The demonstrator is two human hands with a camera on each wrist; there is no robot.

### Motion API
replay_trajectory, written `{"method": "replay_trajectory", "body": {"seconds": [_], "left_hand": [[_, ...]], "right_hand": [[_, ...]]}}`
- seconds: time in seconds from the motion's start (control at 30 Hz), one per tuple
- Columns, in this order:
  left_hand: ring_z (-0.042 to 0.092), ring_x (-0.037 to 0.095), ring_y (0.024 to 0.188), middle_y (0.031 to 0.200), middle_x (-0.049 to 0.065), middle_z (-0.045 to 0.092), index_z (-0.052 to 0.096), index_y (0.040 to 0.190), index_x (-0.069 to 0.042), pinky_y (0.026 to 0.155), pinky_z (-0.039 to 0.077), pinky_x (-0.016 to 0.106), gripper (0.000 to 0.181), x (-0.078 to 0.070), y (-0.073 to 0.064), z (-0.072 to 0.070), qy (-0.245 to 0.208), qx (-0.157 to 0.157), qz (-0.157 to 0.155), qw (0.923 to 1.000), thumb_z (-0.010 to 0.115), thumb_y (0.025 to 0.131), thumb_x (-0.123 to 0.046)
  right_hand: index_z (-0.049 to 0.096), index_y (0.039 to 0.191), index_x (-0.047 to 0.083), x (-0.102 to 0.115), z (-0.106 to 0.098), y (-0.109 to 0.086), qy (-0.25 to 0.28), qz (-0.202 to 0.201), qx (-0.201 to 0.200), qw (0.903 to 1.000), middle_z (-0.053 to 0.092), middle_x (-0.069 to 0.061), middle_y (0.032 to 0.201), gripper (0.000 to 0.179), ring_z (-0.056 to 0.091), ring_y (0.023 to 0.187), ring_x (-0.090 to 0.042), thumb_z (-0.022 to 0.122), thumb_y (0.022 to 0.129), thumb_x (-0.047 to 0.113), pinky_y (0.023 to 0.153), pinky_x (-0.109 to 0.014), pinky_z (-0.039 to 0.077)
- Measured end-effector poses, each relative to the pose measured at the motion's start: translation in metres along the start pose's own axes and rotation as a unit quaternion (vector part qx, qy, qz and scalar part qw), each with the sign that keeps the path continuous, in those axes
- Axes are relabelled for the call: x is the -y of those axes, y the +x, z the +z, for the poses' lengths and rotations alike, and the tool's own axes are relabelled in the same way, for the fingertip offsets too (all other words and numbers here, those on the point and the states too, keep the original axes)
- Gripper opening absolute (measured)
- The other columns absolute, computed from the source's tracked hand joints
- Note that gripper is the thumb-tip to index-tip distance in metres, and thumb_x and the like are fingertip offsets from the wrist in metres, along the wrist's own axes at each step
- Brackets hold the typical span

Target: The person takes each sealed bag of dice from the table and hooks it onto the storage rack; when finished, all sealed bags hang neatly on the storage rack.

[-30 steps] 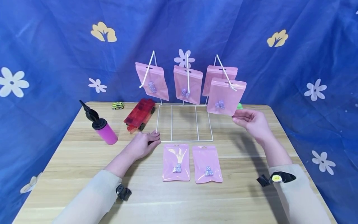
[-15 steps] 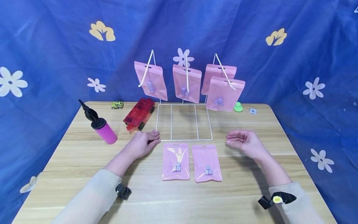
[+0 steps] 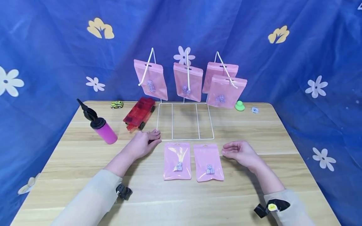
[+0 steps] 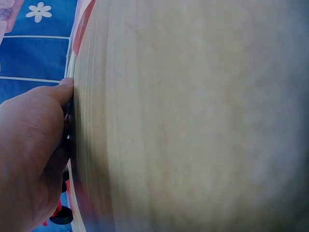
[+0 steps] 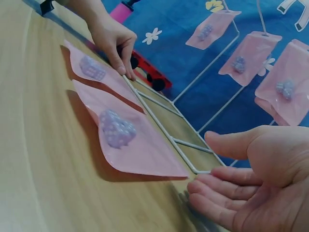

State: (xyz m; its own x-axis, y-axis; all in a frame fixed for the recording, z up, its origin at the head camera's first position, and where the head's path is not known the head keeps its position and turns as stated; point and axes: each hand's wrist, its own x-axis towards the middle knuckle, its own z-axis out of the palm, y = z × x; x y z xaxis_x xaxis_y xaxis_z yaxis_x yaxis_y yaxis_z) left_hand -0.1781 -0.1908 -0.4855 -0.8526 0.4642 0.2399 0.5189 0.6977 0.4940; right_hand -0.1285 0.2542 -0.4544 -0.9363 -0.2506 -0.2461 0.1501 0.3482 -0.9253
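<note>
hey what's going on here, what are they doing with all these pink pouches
Four pink pouches hang on a white wire rack; two more pouches, with dice inside, lie flat on the table in front. A person's left hand holds the rack's near left corner. Their right hand, holding nothing, is beside the right-hand flat pouch.

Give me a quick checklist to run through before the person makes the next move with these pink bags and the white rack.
1. Left hand steadying the white rack: ok, it grips the near left corner.
2. Right hand free: ok, it holds nothing.
3. A bag in hand: not ok, the left flat bag and right flat bag lie on the table.
4. Those two apart: ok, a narrow gap shows.
5. Hooks evenly loaded: not ok, the right hook carries two hanging bags; the left hook and middle hook carry one each.
6. Rack sturdy under more weight: cannot tell.
</note>
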Motion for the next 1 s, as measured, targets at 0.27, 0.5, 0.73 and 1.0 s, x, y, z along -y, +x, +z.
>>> {"method": "replay_trajectory", "body": {"seconds": [0.27, 0.5, 0.73, 1.0], "left_hand": [[0.062, 0.035, 0.131, 0.129, 0.018, 0.071, 0.075, 0.126, 0.003, 0.111, 0.048, 0.052, 0.033, -0.002, 0.001, -0.002, 0.0, 0.0, 0.001, 1.0, 0.077, 0.099, -0.016], [0.061, 0.035, 0.131, 0.13, 0.019, 0.07, 0.075, 0.125, 0.003, 0.111, 0.047, 0.052, 0.032, -0.001, 0.001, -0.002, 0.005, -0.001, 0.003, 1.0, 0.077, 0.1, -0.016], [0.061, 0.035, 0.131, 0.13, 0.018, 0.07, 0.075, 0.125, 0.004, 0.111, 0.048, 0.052, 0.033, -0.001, 0.0, -0.002, 0.006, 0.0, 0.003, 1.0, 0.077, 0.099, -0.016], [0.061, 0.035, 0.131, 0.131, 0.018, 0.07, 0.075, 0.126, 0.003, 0.111, 0.047, 0.052, 0.033, -0.001, -0.001, -0.002, 0.005, 0.003, 0.0, 1.0, 0.077, 0.1, -0.017]], "right_hand": [[0.068, 0.113, -0.016, 0.0, 0.013, 0.001, 0.038, 0.054, 0.015, 0.9977, 0.077, -0.021, 0.094, 0.032, 0.076, 0.087, -0.024, 0.082, 0.092, 0.004, 0.079, -0.038, 0.065], [0.071, 0.11, -0.013, 0.0, 0.019, 0.008, 0.015, 0.077, -0.01, 0.9969, 0.077, -0.016, 0.089, 0.035, 0.075, 0.078, -0.021, 0.088, 0.085, 0.004, 0.069, -0.034, 0.065], [0.072, 0.106, -0.01, -0.003, 0.025, 0.011, 0.005, 0.071, -0.021, 0.9973, 0.077, -0.012, 0.083, 0.03, 0.071, 0.068, -0.018, 0.087, 0.082, 0.001, 0.061, -0.03, 0.06], [0.067, 0.118, -0.018, -0.001, 0.025, 0.008, 0.046, 0.044, 0.026, 0.9977, 0.073, -0.012, 0.091, 0.031, 0.069, 0.078, -0.016, 0.074, 0.09, -0.006, 0.07, -0.03, 0.064]]}}
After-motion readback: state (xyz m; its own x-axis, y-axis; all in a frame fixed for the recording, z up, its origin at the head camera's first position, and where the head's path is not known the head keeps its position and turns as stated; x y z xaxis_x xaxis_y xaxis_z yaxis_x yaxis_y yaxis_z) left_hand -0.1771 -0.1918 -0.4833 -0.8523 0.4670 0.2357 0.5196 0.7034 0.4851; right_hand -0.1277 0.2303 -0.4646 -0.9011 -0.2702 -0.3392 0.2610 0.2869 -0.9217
